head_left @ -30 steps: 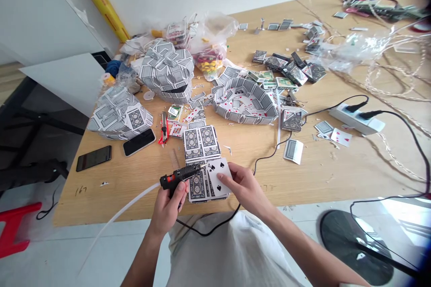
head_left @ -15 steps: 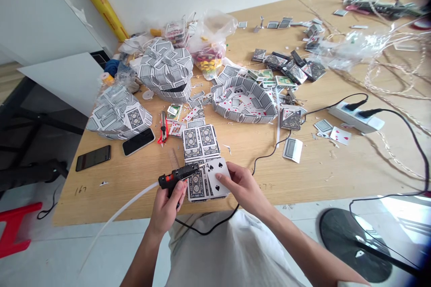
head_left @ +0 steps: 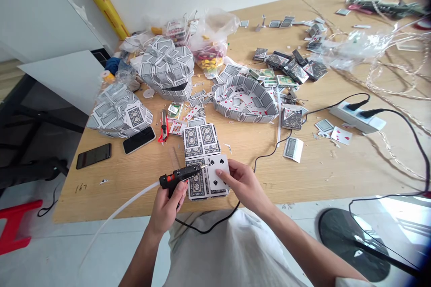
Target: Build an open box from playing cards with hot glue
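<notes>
My left hand (head_left: pixel 169 204) is wrapped around the handle of a black hot glue gun (head_left: pixel 182 175). A long white glue stick (head_left: pixel 117 213) trails from its back end, and its nozzle points right, at the upper left of a four of spades playing card (head_left: pixel 218 171). Between thumb and fingers, my right hand (head_left: pixel 242 184) pinches that card by its right side, face up. Beneath the card lies a panel of playing cards (head_left: pixel 197 181) with dark patterned backs showing. A similar card panel (head_left: pixel 201 139) adjoins it on the far side. Whether the nozzle touches the card I cannot tell.
Card-covered boxes (head_left: pixel 166 67) and an open card tray (head_left: pixel 245 114) stand farther back. A red utility knife (head_left: pixel 163 128), two phones (head_left: pixel 138 140) and a power strip (head_left: pixel 357 116) lie on the table (head_left: pixel 319 184). The gun's black cord (head_left: pixel 215 231) hangs over the front edge.
The four of spades has shifted slightly up and turned straighter over the panel. The glue gun has moved a little right and up, its nozzle still at the card's upper left.
</notes>
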Demonstrator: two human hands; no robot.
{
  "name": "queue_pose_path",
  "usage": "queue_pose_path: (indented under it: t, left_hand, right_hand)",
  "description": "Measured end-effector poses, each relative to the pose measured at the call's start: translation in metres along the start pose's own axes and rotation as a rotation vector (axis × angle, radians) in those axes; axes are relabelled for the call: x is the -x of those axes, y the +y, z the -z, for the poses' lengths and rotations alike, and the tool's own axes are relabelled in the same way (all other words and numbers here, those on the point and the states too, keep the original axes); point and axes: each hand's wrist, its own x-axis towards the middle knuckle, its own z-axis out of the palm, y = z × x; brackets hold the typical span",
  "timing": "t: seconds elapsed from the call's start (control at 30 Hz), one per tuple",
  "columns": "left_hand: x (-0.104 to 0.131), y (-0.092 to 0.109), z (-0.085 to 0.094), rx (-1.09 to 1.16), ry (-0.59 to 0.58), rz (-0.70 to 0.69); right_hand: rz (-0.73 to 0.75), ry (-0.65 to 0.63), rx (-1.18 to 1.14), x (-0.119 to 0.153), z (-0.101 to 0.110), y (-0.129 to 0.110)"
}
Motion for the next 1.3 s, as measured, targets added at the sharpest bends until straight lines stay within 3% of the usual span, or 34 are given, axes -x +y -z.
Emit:
queue_pose_path:
  t: [1.03, 1.3]
  left_hand:
    - [0.007, -0.014, 0.013, -0.087, -0.123, 0.0]
    - [0.012, 0.0, 0.011, -0.141, -0.106, 0.008]
  right_hand:
    - [0.076, 0.094, -0.069, -0.006, 0.008, -0.004]
    - [0.082, 0.094, -0.101, -0.006, 0.009, -0.006]
